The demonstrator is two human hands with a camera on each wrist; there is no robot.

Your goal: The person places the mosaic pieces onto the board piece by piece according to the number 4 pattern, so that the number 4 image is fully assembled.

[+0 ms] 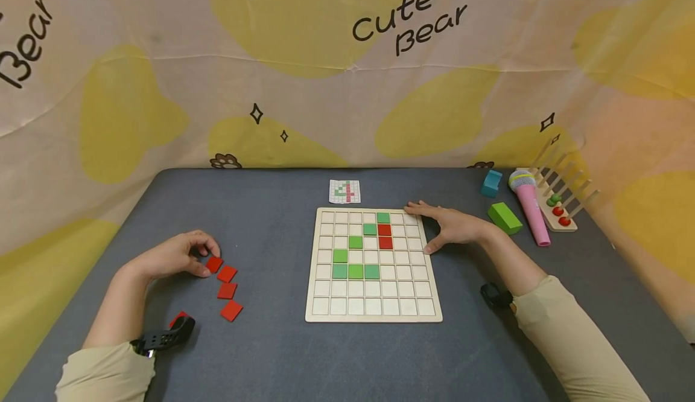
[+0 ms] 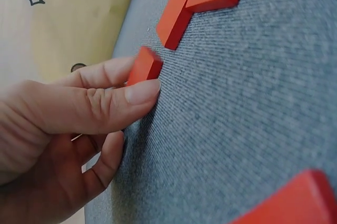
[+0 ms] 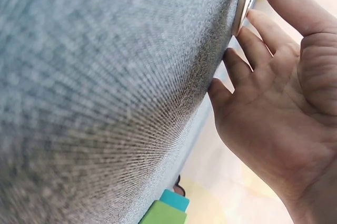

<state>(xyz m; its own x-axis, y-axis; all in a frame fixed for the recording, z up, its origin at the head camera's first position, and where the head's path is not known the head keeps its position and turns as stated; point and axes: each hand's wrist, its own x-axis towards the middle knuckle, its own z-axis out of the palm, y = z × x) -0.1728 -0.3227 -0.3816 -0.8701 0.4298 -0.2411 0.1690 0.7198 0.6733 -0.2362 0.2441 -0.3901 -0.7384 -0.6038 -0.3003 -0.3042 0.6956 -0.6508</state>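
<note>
Red tile — pinched, seemingly, by left hand.

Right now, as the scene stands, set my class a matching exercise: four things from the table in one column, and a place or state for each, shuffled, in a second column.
Things
1. left hand
2. right hand
3. pattern card
4. pink toy microphone

Places or states
A. lies beyond the far edge of the grid board
B. rests open against the board's right edge
C. pinches a red tile
D. lies beside the green block

Pairs: 1-C, 2-B, 3-A, 4-D
</note>
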